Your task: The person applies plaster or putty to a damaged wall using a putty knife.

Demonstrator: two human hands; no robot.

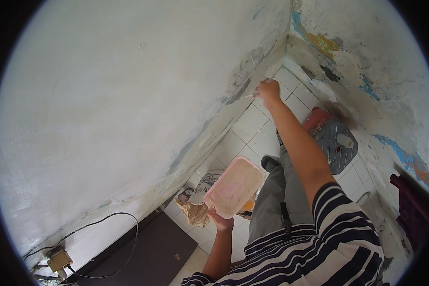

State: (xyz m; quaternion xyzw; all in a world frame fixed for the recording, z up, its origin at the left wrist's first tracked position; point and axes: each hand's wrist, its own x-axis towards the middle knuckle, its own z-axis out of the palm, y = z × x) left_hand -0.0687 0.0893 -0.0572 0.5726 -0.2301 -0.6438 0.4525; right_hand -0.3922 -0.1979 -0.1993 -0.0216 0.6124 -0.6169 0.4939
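Note:
My left hand [220, 220] grips the near end of a shallow pink rectangular plastic tray [235, 185], its inside smeared with pale paste. Stretched far ahead, my right hand [268, 90] is closed around a thin, pale, flat-edged tool [248, 97], mostly hidden by the fingers. The tool's tip points left, at the lower part of the left wall [128, 95], beside a grey unpainted patch [238, 93]. Whether it touches the wall I cannot tell. Under the tray lies a printed sack [207, 182], with crumpled brown paper [193, 213] beside it.
White floor tiles [247, 125] run between two walls meeting at a far corner. The right wall [386, 62] has peeling blue paint. A grey slatted stool [338, 143] carries a small clear container. A dark panel [143, 252] and a cabled socket box [59, 261] are lower left; maroon cloth [412, 209] hangs right.

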